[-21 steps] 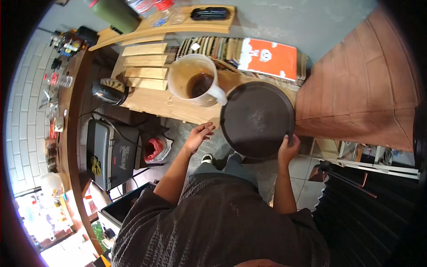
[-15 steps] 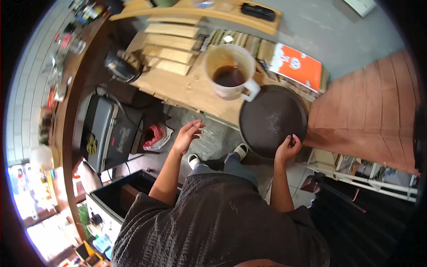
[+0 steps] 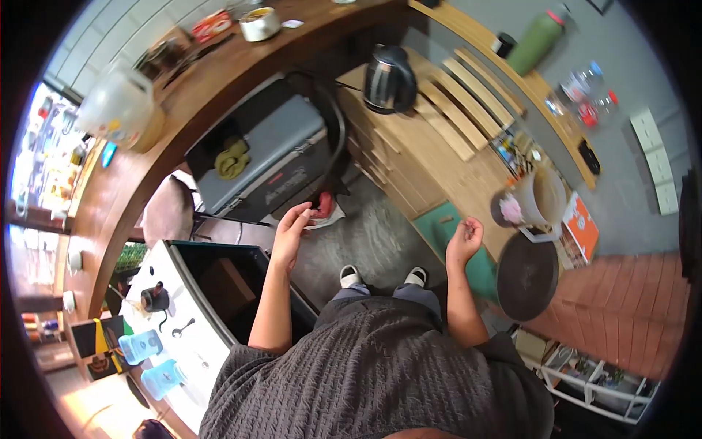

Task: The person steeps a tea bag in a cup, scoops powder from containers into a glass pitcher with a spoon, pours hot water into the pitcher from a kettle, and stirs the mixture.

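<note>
My left hand is held over the floor with its fingers apart and nothing in them, near a red item in a white bag. To the right, my right hand hovers with curled fingers in front of the green cabinet panel; whether anything small is between them is too small to tell. Beyond it, the round dark tray lies at the end of the wooden counter, apart from my hand. A translucent pitcher with a handle stands beside the tray.
A black kettle and wooden slats are on the counter. A grey hard case sits at the left under the curved wooden bar. Blue cups stand on a white surface at the lower left. Below is an open dark bin.
The view has swung left, bringing the kettle and case nearer the centre. My right hand has let go of the tray's edge, and the tray now appears farther right.
</note>
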